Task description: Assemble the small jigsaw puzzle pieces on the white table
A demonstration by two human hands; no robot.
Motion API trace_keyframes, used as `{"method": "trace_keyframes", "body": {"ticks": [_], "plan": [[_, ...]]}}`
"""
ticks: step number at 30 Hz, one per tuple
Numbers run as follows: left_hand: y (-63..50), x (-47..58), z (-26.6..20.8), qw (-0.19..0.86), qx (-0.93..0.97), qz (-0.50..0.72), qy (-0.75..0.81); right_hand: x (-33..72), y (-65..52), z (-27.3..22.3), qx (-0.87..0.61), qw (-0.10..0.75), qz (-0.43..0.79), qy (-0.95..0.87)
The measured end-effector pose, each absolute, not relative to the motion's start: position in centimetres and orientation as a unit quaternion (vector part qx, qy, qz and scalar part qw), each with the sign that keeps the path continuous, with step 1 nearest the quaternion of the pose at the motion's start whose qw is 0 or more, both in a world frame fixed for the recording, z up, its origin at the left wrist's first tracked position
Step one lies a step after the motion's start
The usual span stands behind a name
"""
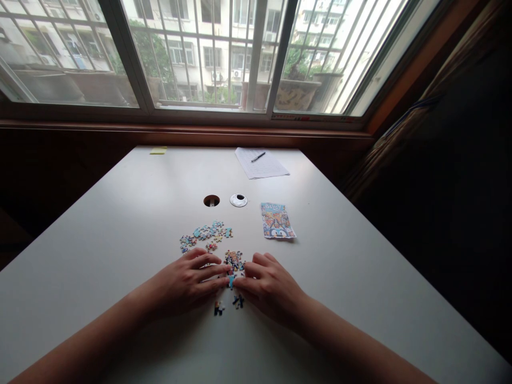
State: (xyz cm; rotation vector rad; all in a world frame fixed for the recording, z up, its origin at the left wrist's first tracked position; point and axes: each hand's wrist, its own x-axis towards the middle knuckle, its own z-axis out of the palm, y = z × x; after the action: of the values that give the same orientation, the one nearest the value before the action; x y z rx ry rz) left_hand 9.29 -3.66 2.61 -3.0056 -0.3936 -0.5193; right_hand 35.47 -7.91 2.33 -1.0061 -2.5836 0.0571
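Note:
My left hand reaches in from the left, its thumb and index fingertips closed at the edge of a light-blue jigsaw puzzle piece. From the other side my right hand, fingers curled, grips at the same piece with thumb and forefinger. Just beyond the fingertips lies a partly joined patch of puzzle, partly covered by the fingers. Nearer me are two small loose bits, a dark-and-white puzzle piece and a dark puzzle piece. Several loose puzzle pieces are spread beyond my left hand.
A colourful picture sheet lies right of the pieces on the white table. Behind are a round cable hole, its silver cover, paper with a pen, and yellow sticky notes. A barred window stands beyond.

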Motion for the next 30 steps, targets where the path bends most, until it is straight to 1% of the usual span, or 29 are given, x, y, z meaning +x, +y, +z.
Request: {"method": "trace_keyframes", "body": {"ticks": [14,17,21,23,26,30], "plan": [[-3.7,9.2,2.7,0.043,-0.978,-0.163,-0.126,35.5,-8.0,2.4,-0.356,0.19,0.02,-0.915],[-3.6,9.0,2.5,0.048,-0.977,-0.167,-0.127,35.9,-7.8,2.6,-0.359,0.231,0.046,-0.903],[-3.5,8.7,2.3,0.05,-0.977,-0.164,-0.13,37.0,-7.0,2.9,-0.396,0.339,0.125,-0.844],[-3.5,8.6,2.5,0.045,-0.978,-0.155,-0.132,37.5,-6.5,2.8,-0.427,0.38,0.155,-0.806],[-3.6,8.5,2.7,0.036,-0.978,-0.156,-0.131,38.0,-6.0,2.6,-0.466,0.401,0.201,-0.763],[-3.6,8.4,2.9,0.039,-0.973,-0.183,-0.136,38.3,-5.5,2.2,-0.498,0.402,0.242,-0.729]]}}
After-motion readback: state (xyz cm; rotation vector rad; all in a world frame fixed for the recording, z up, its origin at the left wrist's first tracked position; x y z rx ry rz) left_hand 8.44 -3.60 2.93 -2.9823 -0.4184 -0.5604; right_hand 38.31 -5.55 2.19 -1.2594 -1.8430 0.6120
